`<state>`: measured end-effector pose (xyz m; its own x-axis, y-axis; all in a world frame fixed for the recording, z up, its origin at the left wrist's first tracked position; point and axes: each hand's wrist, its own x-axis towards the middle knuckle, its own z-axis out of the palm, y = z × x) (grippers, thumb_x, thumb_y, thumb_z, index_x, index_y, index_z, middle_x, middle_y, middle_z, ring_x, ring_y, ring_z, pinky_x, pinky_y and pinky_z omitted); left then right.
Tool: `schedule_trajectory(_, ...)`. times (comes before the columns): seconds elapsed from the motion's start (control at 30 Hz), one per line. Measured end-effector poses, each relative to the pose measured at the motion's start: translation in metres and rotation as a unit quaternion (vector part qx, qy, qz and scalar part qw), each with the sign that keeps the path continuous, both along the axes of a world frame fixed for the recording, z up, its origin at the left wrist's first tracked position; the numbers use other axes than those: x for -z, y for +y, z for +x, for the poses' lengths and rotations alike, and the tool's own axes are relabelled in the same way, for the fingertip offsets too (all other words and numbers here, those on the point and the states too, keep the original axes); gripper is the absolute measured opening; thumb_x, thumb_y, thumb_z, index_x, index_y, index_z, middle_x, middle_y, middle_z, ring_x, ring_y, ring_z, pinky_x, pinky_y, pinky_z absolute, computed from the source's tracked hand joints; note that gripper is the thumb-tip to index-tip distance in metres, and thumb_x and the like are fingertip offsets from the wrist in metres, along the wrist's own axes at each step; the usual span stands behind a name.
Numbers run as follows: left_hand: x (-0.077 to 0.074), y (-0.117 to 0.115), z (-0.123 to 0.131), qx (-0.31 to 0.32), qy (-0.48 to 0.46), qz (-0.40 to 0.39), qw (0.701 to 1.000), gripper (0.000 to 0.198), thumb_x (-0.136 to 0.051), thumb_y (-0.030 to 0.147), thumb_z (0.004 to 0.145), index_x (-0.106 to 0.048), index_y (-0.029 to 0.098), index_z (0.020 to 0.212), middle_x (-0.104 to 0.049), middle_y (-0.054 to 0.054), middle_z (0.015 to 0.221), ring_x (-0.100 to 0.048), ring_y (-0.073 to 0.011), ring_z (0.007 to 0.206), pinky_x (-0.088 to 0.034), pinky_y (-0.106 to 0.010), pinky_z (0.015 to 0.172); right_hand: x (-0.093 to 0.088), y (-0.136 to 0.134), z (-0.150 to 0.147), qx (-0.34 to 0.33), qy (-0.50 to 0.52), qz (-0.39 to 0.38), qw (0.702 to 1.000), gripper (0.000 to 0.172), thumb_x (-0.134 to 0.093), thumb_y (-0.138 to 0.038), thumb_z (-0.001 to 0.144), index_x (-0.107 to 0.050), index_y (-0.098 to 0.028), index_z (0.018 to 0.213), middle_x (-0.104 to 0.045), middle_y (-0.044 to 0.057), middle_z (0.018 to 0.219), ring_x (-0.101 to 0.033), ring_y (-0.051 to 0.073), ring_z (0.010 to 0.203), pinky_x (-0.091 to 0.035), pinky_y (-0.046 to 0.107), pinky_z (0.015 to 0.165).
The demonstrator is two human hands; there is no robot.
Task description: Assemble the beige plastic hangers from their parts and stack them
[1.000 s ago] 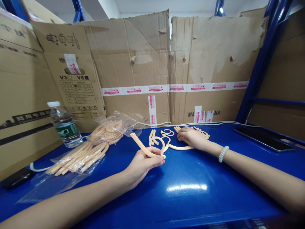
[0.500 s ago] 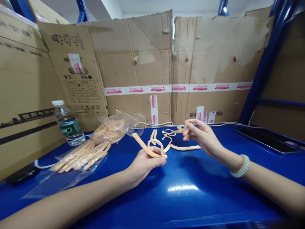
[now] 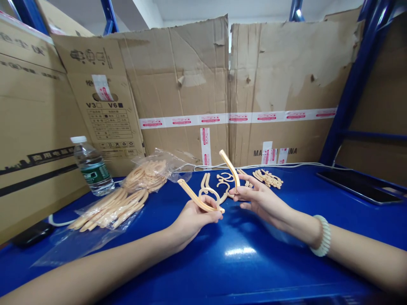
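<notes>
My left hand [image 3: 192, 218] is closed on a beige, curved hanger arm [image 3: 190, 194] and a ring piece [image 3: 209, 189] that sits against its lower end. Its free end points up and to the left. My right hand [image 3: 267, 199] pinches a second curved hanger arm [image 3: 229, 164] by its lower end, holding it nearly upright over the table. The two held arms are apart. Behind them on the table lie hook-shaped pieces [image 3: 224, 185] and a pair of slim arms [image 3: 205, 181]. My right fingers partly hide other pieces there.
Plastic bags hold more curved arms [image 3: 111, 207] and rings [image 3: 146, 174] at left, beside a water bottle [image 3: 93, 169]. A pile of small beige parts [image 3: 269, 178] lies back right, with a black phone [image 3: 359, 187] farther right. Cardboard sheets [image 3: 184, 84] stand along the back.
My right hand has come lower and slightly left, tilting its hanger arm from nearly level to upright. The small-parts pile behind it now shows. My left hand has barely moved.
</notes>
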<state>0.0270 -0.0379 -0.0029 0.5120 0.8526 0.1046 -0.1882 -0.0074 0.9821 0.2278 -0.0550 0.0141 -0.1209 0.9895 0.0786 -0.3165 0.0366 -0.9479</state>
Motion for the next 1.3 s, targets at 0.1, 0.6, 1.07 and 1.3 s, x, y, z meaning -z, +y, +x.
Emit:
schedule_trajectory(0.1, 0.0, 0.0, 0.0, 0.005, -0.002, 0.006, 1.0, 0.029, -0.082, 0.02, 0.062, -0.057, 0.014, 0.074, -0.066, -0.001, 0.076, -0.059, -0.0116, 0.07, -0.043, -0.023, 0.066, 0.0, -0.002, -0.001, -0.027, -0.027, -0.002, 0.999, 0.036, -0.076, -0.028, 0.073, -0.056, -0.019, 0.101, -0.07, 0.007, 0.098, -0.066, 0.016, 0.087, -0.051, 0.02, 0.061)
schedule_trajectory(0.6, 0.004, 0.002, -0.003, 0.022, 0.035, 0.042, 0.998, 0.025, -0.077, 0.015, 0.063, -0.06, 0.015, 0.082, -0.068, 0.0, 0.076, -0.061, -0.0133, 0.073, -0.045, -0.025, 0.072, 0.014, 0.008, 0.0, -0.118, -0.22, 0.159, 0.955, 0.032, -0.077, -0.031, 0.071, -0.065, -0.014, 0.095, -0.07, 0.006, 0.091, -0.066, 0.019, 0.086, -0.051, 0.037, 0.086)
schedule_trajectory(1.07, 0.005, 0.001, -0.003, 0.019, 0.06, 0.038, 0.997, 0.029, -0.081, 0.019, 0.062, -0.063, 0.014, 0.085, -0.071, -0.004, 0.088, -0.066, -0.0181, 0.082, -0.05, -0.031, 0.081, 0.012, 0.001, -0.002, -0.123, -0.205, 0.2, 0.95, 0.019, -0.076, -0.021, 0.07, -0.066, -0.016, 0.085, -0.07, 0.002, 0.082, -0.067, 0.017, 0.08, -0.053, 0.031, 0.08)
schedule_trajectory(1.3, 0.004, -0.001, -0.003, 0.002, 0.071, 0.033, 0.997, 0.031, -0.082, 0.02, 0.061, -0.064, 0.013, 0.086, -0.072, -0.007, 0.093, -0.068, -0.0215, 0.086, -0.051, -0.032, 0.081, 0.013, -0.002, -0.004, -0.097, -0.246, 0.21, 0.941, 0.02, -0.076, -0.027, 0.07, -0.068, -0.016, 0.084, -0.069, 0.003, 0.081, -0.066, 0.019, 0.077, -0.053, 0.034, 0.078)
